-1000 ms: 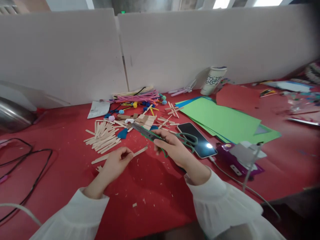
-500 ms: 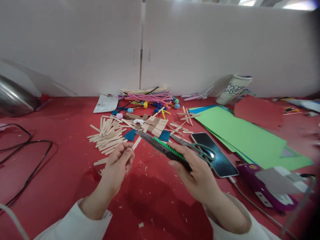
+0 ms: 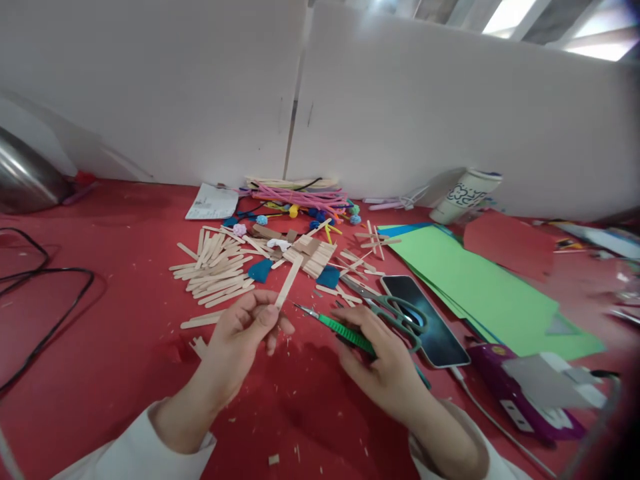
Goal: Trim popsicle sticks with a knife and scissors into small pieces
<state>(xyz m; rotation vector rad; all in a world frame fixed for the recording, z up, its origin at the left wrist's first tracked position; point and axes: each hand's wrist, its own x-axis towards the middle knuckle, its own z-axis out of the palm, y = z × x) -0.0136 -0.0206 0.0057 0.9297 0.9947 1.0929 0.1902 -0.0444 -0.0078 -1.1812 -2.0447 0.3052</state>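
Observation:
Between the thumb and fingers of my left hand (image 3: 245, 337) a wooden craft stick (image 3: 289, 281) is pinched, its free end tilted up and away. My right hand (image 3: 383, 357) is wrapped round a green utility knife (image 3: 347, 332), whose blade points left toward the stick, apart from it. A small raft of glued craft sticks (image 3: 320, 259) with brown pieces lies just beyond. To the left spreads a pile of loose craft sticks (image 3: 213, 267). Green-handled scissors (image 3: 400, 313) rest right of the knife, partly over a phone (image 3: 435, 333).
Pink pipe cleaners (image 3: 303, 195) and pompoms lie along the white partition (image 3: 200, 87). Green paper sheets (image 3: 480, 273), a red sheet (image 3: 507, 243) and a patterned cup (image 3: 463, 195) are at the right. A purple power strip (image 3: 530, 393) stands near right; a black cable (image 3: 50, 333) curls at left.
The knife has turned and dropped lower, its blade now seen edge-on and drawn back from the stick. More of the stick shows, pointing upward. The camera view has tilted slightly.

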